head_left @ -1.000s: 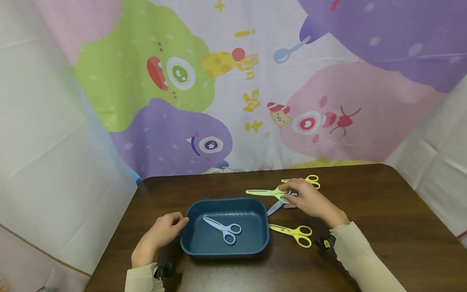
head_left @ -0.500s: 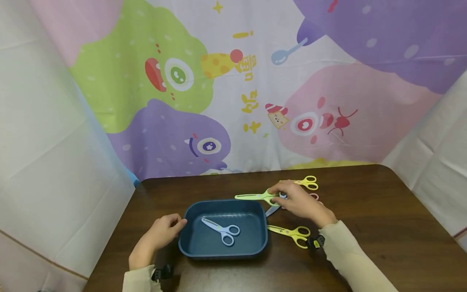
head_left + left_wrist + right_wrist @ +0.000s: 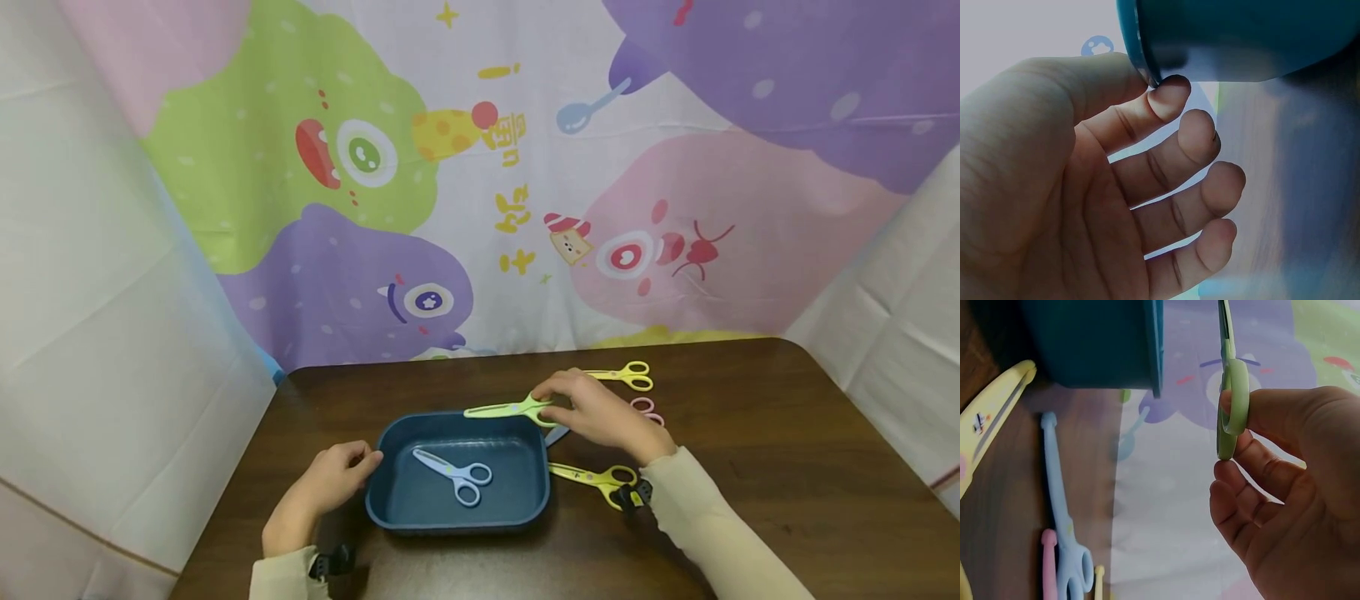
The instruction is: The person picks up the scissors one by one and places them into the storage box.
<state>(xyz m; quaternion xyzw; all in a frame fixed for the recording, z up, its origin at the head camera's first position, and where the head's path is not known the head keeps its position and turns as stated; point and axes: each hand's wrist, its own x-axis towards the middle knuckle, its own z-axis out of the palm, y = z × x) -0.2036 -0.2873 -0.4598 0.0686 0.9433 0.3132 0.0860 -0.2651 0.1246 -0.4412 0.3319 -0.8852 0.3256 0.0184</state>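
My left hand (image 3: 330, 479) pinches the left rim of a dark blue tray (image 3: 457, 527) between thumb and index finger. In the left wrist view the other fingers are spread loosely below the tray wall (image 3: 1241, 37). One pair of light blue scissors (image 3: 454, 472) lies inside the tray. Over the tray's back right rim, my right hand (image 3: 588, 408) holds light green scissors (image 3: 498, 410) by the handle loops, blades pointing left. The right wrist view shows the thumb and fingers on the green handle (image 3: 1239, 397), with the tray wall to its left.
Right of the tray lie yellow scissors (image 3: 588, 475), blades toward the tray. Behind my right hand are another yellow pair (image 3: 618, 375) and a pink pair (image 3: 1049, 562), beside blue scissors (image 3: 1060, 494) on the table. A cartoon-printed cloth (image 3: 517, 317) hangs behind the table.
My right hand has moved left and slightly nearer with the green scissors, from over the table to the tray's back rim. My left hand has stayed at the tray's left rim.
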